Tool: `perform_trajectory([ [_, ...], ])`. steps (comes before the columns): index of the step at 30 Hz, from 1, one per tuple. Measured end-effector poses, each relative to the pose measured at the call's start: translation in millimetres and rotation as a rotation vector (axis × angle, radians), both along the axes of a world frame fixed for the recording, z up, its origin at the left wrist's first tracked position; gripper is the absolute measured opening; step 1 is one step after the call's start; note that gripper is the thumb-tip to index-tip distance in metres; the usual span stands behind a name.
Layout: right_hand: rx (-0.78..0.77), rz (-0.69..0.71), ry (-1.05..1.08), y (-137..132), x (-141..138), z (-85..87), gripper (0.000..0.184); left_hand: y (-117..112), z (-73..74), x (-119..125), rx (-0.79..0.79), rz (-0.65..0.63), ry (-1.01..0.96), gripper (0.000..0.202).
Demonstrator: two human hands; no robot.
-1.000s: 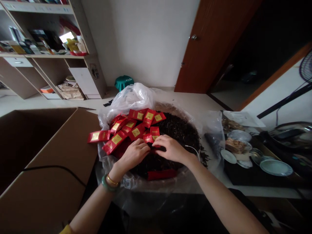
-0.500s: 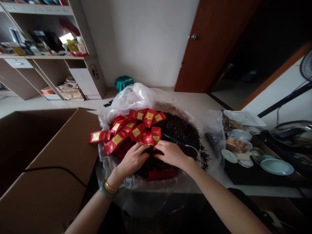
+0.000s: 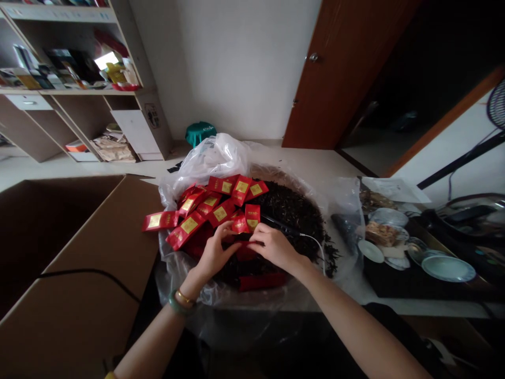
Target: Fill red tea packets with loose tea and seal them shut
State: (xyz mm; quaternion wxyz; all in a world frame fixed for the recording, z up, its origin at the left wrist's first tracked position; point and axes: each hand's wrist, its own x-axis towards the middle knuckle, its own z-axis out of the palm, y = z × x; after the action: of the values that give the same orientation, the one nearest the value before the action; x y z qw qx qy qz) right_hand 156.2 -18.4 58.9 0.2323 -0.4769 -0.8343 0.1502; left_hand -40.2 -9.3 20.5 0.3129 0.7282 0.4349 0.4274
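Note:
Both hands meet over a heap of dark dried tea leaves (image 3: 294, 202) in a clear plastic bag (image 3: 221, 155). Between them is a red tea packet (image 3: 245, 252), its upper edge pinched by the fingers and thumb of my left hand (image 3: 216, 250) on one side. My right hand (image 3: 276, 246) pinches the same edge from the other side. Just beyond the fingers, several red packets with gold labels (image 3: 221, 212) lie piled on the leaves. Nearer me rests another red packet (image 3: 262, 281). A dark slim device (image 3: 280, 225) with a white cable (image 3: 315, 241) lies right of the pile.
An open cardboard box (image 3: 79, 273) stands at the left. To the right, a dark tray (image 3: 389, 287) carries a pale bowl (image 3: 448, 268) and small dishes. Behind are a shelf unit (image 3: 148, 123), a teal bag (image 3: 200, 133) and a brown door (image 3: 315, 95).
Red packet material now shows between my hands, where it was hidden or dark before. My left wrist has turned and shifted slightly right, its thumb now showing. The pile is unmoved.

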Motion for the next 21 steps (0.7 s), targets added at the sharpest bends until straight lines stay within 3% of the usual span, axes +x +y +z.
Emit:
perform_trajectory([
  [5, -0.09, -0.116, 0.315, 12.1, 5.4, -4.1, 0.014, 16.5, -4.1, 12.6, -0.341, 0.033, -0.236, 0.034],
  [9, -0.369, -0.268, 0.6, 17.8, 14.3, -9.4, 0.029, 19.5, -0.7, 21.1, -0.383, 0.076, -0.317, 0.04],
  [11, -0.433, -0.296, 0.653, 18.5, 16.7, -12.9, 0.033, 17.6, 2.1, 25.7, -0.407, 0.061, -0.367, 0.045],
  [13, -0.406, -0.282, 0.632, 18.5, 16.8, -16.1, 0.033, 15.1, 3.6, 30.8, -0.435, 0.002, -0.403, 0.05],
  [16, -0.24, -0.235, 0.495, 17.3, 14.9, -18.1, 0.028, 10.9, 0.4, 38.4, -0.467, -0.068, -0.375, 0.05],
  [18, -0.138, -0.174, 0.312, 15.4, 14.1, -16.9, 0.023, 7.8, -5.1, 42.2, -0.479, -0.074, -0.362, 0.046],
  [21, -0.129, -0.054, 0.019, 10.4, 14.7, -13.8, 0.024, 2.7, -15.5, 44.1, -0.505, -0.103, -0.39, 0.044],
])
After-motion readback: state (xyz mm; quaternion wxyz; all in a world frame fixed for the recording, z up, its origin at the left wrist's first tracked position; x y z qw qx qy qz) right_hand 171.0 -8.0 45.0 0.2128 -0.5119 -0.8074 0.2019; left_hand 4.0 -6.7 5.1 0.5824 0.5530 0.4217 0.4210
